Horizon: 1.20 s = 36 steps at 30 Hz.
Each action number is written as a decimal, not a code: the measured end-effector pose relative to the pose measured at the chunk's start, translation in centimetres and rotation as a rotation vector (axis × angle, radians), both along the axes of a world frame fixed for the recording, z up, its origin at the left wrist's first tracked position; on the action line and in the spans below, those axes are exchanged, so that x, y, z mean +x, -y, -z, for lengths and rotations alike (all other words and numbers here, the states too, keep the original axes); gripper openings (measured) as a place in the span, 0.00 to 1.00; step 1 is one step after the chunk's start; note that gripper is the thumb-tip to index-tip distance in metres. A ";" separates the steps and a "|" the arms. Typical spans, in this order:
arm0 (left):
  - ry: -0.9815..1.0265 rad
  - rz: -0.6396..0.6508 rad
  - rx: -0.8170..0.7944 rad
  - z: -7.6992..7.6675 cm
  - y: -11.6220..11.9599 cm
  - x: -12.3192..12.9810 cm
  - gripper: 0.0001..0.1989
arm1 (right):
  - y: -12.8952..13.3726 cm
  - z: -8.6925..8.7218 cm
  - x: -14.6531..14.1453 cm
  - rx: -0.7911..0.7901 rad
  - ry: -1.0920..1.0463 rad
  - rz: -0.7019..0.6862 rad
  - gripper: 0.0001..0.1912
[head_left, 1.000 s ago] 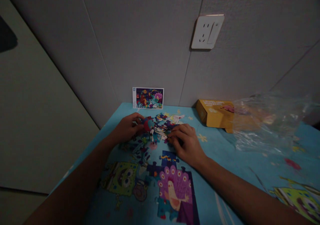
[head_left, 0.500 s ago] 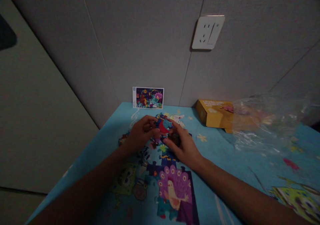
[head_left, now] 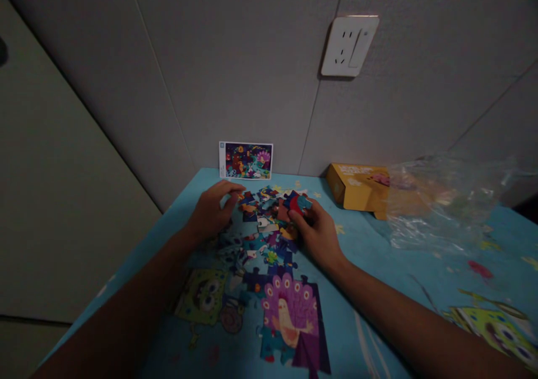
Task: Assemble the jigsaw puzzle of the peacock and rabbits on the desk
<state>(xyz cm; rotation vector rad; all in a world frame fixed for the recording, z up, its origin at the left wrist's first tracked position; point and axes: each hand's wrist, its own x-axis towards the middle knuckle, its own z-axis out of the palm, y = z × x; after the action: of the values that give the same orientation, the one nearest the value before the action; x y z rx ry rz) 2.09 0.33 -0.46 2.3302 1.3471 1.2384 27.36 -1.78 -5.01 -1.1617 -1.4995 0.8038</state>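
My right hand point(head_left: 318, 234) pinches a red and teal puzzle piece point(head_left: 300, 204) between thumb and fingers, at the right side of the loose puzzle pieces point(head_left: 269, 222). Left of that pile is my left hand point(head_left: 213, 209), thumb and index finger apart, fingertips close to an orange-marked piece; nothing shows in its grip. Nearer to me lies a joined puzzle section point(head_left: 290, 317) with a purple peacock-like figure. Some pieces overlap, and a few are hidden behind the hands.
A picture card point(head_left: 246, 161) leans against the wall at the back. To the right, a yellow box point(head_left: 357, 188) is partly covered by a clear plastic bag point(head_left: 445, 211). The blue cartoon-print cloth point(head_left: 370, 289) covers the table. A wall socket point(head_left: 350, 46) sits above.
My hands have moved apart: the left one away to the left, the right one slightly right with the red and teal puzzle piece. More loose pieces show between them. The view has shifted slightly.
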 end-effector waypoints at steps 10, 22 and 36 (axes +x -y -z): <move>0.054 -0.307 -0.200 3.0 -3.3 -3.6 0.10 | -0.6 -0.8 0.3 0.023 0.626 0.201 0.18; 0.358 -0.400 -0.282 3.4 -3.6 -4.3 0.14 | -0.7 -0.3 0.0 0.100 0.683 0.295 0.23; -0.469 0.010 -0.517 -0.8 0.7 -4.8 0.27 | 1.0 -0.9 -0.2 0.435 0.625 0.142 0.10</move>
<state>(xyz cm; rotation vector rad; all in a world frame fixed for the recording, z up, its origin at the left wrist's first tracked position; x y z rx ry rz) -2.71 -0.39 0.32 2.2922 1.5468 0.2712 27.20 -2.75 -4.06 -1.2168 -1.9422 -0.0144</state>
